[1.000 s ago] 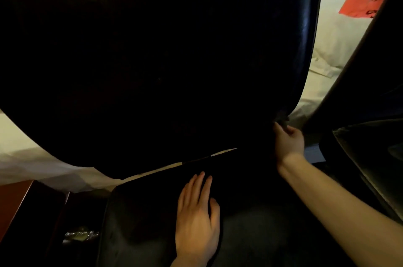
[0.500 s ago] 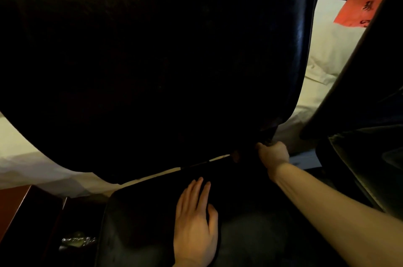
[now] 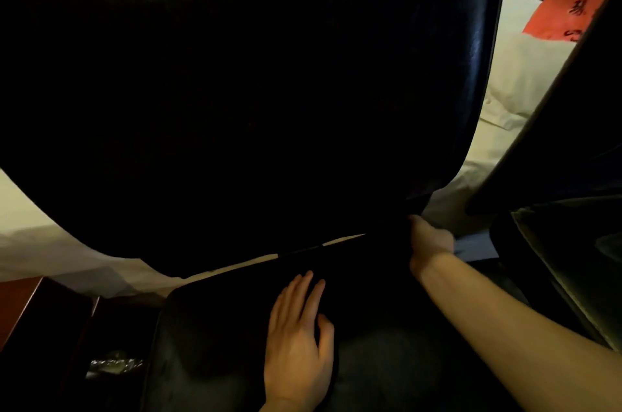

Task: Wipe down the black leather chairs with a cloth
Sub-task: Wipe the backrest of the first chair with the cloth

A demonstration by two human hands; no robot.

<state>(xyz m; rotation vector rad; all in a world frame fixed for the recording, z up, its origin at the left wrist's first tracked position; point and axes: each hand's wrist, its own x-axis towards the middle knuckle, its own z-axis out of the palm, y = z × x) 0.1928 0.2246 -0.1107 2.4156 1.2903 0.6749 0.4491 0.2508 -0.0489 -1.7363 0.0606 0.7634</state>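
Observation:
The black leather chair fills the view: its backrest point(image 3: 235, 108) stands tall in front of me and its seat point(image 3: 208, 344) lies below. My left hand point(image 3: 296, 344) rests flat on the seat, fingers straight and pointing at the backrest. At the backrest's lower right corner, my right hand point(image 3: 430, 240) sits by the gap above the seat. Its fingers curl into the shadow round what looks like a dark cloth, which barely shows.
A second black chair point(image 3: 572, 176) stands close on the right. White bedding point(image 3: 518, 75) with a red paper point(image 3: 565, 7) lies behind the chairs. Reddish wooden furniture point(image 3: 20, 304) is at the lower left, and a shiny crumpled item point(image 3: 114, 366) lies beside the seat.
My right hand has slid down the backrest's right edge to its lower corner and curled tighter. My left hand has stayed flat on the seat.

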